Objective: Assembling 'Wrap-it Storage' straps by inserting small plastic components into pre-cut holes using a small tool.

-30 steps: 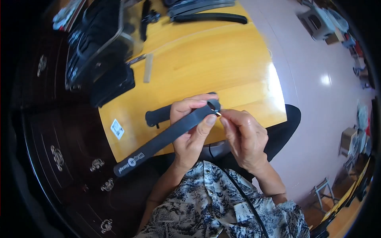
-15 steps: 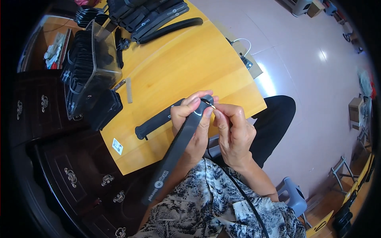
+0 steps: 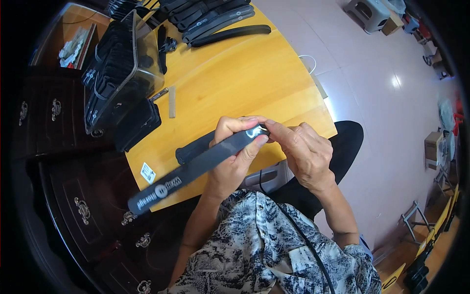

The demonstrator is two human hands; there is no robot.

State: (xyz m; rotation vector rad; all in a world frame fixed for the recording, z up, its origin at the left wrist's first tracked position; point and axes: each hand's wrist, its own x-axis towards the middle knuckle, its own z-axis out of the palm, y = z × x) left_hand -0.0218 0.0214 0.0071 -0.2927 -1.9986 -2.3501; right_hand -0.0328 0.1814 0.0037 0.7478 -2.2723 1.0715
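Note:
A long black fabric strap (image 3: 196, 164) with pale printing slants from the lower left up to my hands. My left hand (image 3: 230, 164) is closed around it near its upper end, thumb below and fingers above. My right hand (image 3: 311, 152) pinches at that end, where a small gold-coloured piece (image 3: 264, 128) shows as a thin glint; the fingertips hide most of it. Behind the left hand, a second black strap (image 3: 188, 149) lies on the yellow wooden table (image 3: 235, 83), partly covered.
A clear plastic box (image 3: 147, 63) full of folded black straps stands at the table's left. More straps (image 3: 215, 24) are piled at the far edge. A small flat strip (image 3: 172, 102) and a white label (image 3: 147, 172) lie on the tabletop. Dark drawers (image 3: 81, 210) stand at left.
The held strap has swung up and left, its free end rising from near my lap. My right hand has turned, its fingers now covering more of the gold-coloured piece. The view has shifted slightly.

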